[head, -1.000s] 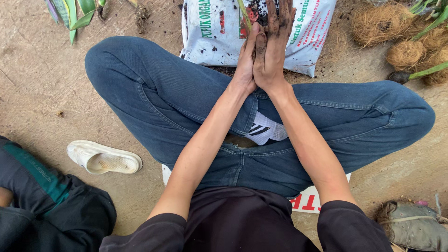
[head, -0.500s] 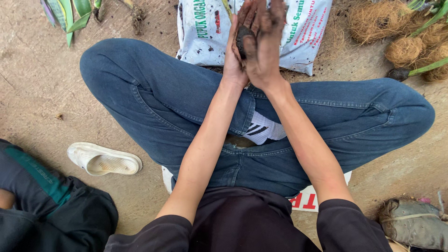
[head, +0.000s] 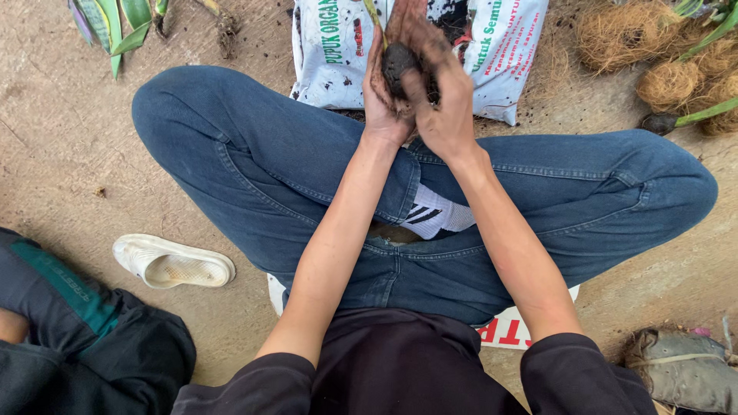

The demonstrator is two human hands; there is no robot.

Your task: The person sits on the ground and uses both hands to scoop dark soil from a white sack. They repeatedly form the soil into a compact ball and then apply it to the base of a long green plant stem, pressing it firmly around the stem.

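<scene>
I sit cross-legged in blue jeans on bare ground. My left hand (head: 382,98) and my right hand (head: 440,96) are pressed together around a dark ball of soil (head: 399,60) with a thin green plant stem (head: 374,17) rising from it. Both hands are smeared with soil. They hover just above my knees, in front of a white printed soil bag (head: 332,54) lying on the ground with dark crumbs scattered on it.
Balls of brown coconut fibre with green shoots (head: 667,81) lie at the upper right. Green striped leaves (head: 114,24) are at the upper left. A white sandal (head: 173,262) rests at the left beside another person's dark-trousered leg (head: 73,338). A grey cloth bundle (head: 684,369) sits at the lower right.
My hands have pulled back from the soil bag toward my lap, and the soil ball is now cupped between them.
</scene>
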